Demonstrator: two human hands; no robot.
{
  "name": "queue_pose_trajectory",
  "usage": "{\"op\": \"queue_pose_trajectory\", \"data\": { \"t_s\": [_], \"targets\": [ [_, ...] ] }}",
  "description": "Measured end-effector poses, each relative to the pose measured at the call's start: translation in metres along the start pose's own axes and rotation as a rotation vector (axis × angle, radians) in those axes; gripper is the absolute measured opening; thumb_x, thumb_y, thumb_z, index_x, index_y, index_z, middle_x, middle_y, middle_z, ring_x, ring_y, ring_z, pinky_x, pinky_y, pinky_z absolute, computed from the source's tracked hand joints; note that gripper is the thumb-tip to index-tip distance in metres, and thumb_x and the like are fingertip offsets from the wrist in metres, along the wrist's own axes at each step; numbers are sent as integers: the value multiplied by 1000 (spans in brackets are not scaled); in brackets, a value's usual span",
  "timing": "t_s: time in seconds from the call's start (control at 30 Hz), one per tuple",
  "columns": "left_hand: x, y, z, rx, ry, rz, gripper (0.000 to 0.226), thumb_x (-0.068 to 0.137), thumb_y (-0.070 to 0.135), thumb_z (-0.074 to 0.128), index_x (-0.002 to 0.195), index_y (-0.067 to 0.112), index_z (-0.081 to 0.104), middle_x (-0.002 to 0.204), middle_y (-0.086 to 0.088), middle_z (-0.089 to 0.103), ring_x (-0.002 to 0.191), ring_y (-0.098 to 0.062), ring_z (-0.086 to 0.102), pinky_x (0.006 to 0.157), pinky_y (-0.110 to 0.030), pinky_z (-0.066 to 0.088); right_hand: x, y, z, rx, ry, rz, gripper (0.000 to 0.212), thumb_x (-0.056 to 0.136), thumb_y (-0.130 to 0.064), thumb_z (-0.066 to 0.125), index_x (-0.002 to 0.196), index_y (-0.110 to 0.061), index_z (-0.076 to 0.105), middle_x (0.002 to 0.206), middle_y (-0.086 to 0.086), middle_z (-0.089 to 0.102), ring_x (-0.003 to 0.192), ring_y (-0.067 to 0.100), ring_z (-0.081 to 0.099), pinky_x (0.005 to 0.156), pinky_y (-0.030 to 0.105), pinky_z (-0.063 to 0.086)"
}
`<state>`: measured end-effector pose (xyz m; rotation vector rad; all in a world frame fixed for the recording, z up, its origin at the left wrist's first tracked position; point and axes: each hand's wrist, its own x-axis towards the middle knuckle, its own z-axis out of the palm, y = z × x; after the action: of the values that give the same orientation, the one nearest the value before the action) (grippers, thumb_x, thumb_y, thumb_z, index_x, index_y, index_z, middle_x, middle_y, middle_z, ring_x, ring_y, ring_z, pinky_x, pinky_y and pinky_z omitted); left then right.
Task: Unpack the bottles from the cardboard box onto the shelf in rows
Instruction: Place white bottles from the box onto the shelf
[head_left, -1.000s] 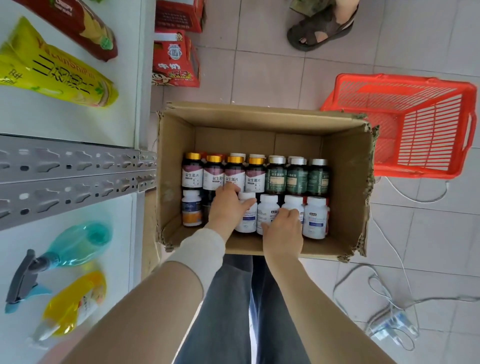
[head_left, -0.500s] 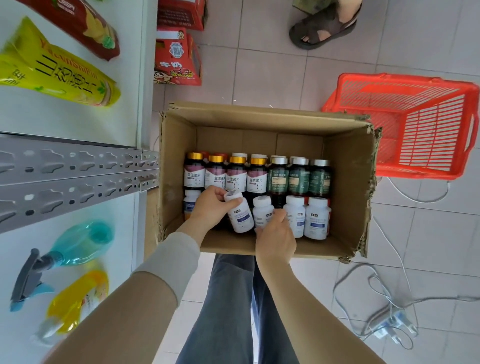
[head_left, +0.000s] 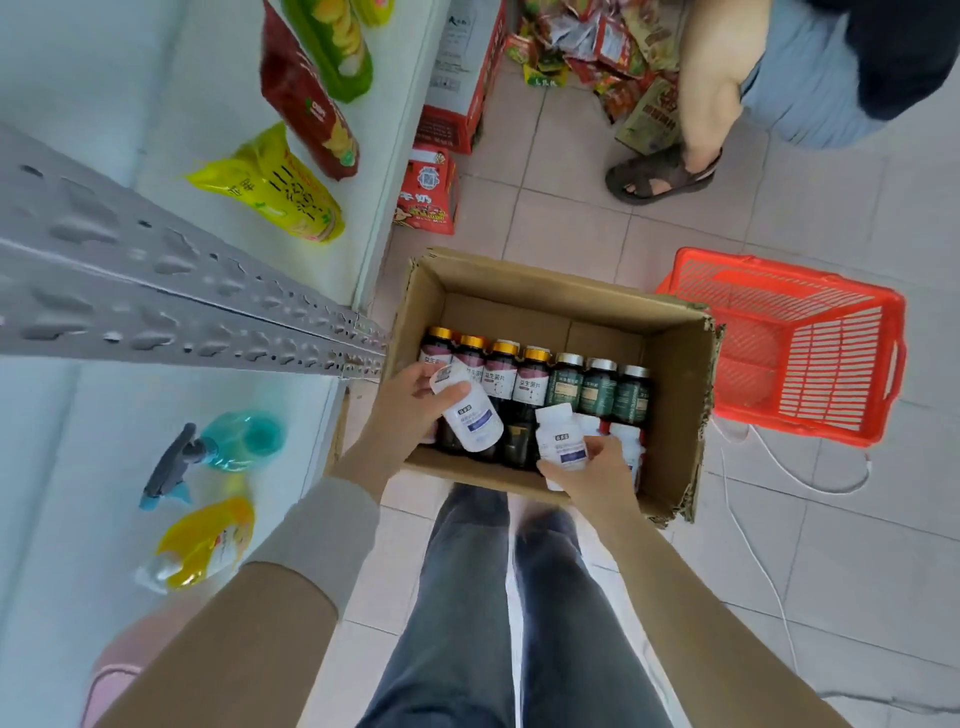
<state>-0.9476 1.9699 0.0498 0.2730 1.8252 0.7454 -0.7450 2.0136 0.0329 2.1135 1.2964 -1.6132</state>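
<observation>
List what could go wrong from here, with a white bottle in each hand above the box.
1. The left hand grips its tilted white bottle near the cap; it might slip onto the dark bottles in the cardboard box.
2. The right hand holds a second white bottle, so no hand is free to shift the spray bottle and yellow pouch lying on the shelf.
3. A white cable trails on the floor beside the box; a foot might catch it.
</observation>
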Motion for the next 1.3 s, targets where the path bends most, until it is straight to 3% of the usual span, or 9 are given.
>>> {"op": "queue_pose_trajectory", "data": {
  "t_s": [0.17,0.27,0.33,0.47,0.6,0.73,0.9,1.03,1.3],
  "targets": [
    [-100,36,-9,-115,83,210,21,87,14,64,104,18,52,81,13,58,70,3,57,49,-3,42,-65,-16,-48,42,-200,-290,60,78,-15,73,122,-15,32,108,-2,54,94,15,57,64,13,49],
    [-174,44,-7,-300,176,321,35,66,26,78,97,20,63,76,10,66,70,-6,62,61,-16,47,-109,-17,-73,36,-360,-471,47,84,-12,67,122,-15,40,116,5,58,106,21,57,87,23,48],
    [-225,42,-6,-390,250,397,36,63,28,74,98,26,65,83,9,69,81,-14,62,72,-26,47,-147,-14,-89,17,-499,-584,31,91,-8,56,114,-22,42,110,0,56,101,13,54,85,13,45],
    [-323,48,-7,-465,342,565,39,57,38,73,95,34,68,89,10,71,86,-14,62,82,-32,49,-224,-7,-119,-102,-633,-773,38,90,-13,58,120,-31,41,118,-11,58,108,0,56,97,19,41],
    [-414,56,-29,-457,462,733,32,64,31,72,96,32,68,87,11,73,80,-8,66,79,-30,51,-298,-24,-136,-151,-742,-938,40,83,-5,67,114,-24,48,104,-9,63,82,-12,62,72,7,49],
    [-492,60,-58,-377,617,839,27,70,29,69,97,33,66,89,6,72,85,-15,63,79,-35,52,-361,-44,-122,-131,-831,-1098,42,84,10,56,105,-25,46,101,-8,60,79,-13,62,70,7,49],
    [-556,53,-105,-315,786,874,21,79,23,69,96,34,63,86,15,71,81,4,64,74,-15,49,-429,-68,-79,-143,-913,-1233,40,89,-3,56,111,-34,45,100,-20,63,86,-16,61,83,9,48],
    [-590,59,-143,-300,886,899,20,83,15,67,102,23,64,78,14,67,61,10,60,55,-8,45,-476,-92,-53,-148,-998,-1302,39,76,-39,71,108,-41,48,96,-28,69,96,-14,60,93,18,40],
    [-599,104,-229,-203,982,866,30,82,23,68,111,18,63,91,6,69,80,-5,65,67,-12,53,-526,-182,-20,-137,-1015,-1501,34,86,-7,56,107,-33,51,95,-22,68,88,-13,63,75,9,49]
  ]
}}
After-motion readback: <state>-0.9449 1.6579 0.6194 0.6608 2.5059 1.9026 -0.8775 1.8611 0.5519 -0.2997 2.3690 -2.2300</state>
